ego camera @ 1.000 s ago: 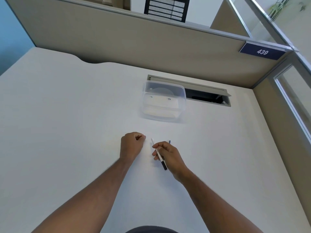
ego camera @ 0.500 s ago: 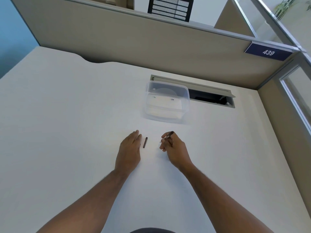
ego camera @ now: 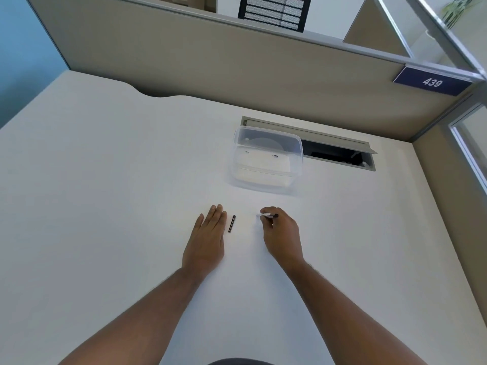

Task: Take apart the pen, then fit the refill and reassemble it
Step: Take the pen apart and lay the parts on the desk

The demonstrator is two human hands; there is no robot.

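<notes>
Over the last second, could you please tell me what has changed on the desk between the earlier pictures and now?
The left hand opened from a fist and let go of a short black pen piece, which now lies on the desk beside its flat fingers. The right hand turned the rest of the pen from pointing toward the person to lying sideways at its fingertips, and keeps hold of it. The clear container stayed put.

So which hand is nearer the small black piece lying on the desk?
Left. The left hand lies flat just beside the black piece, fingers almost alongside it, not touching. The right hand sits farther off on its other side, holding the rest of the pen.
</notes>
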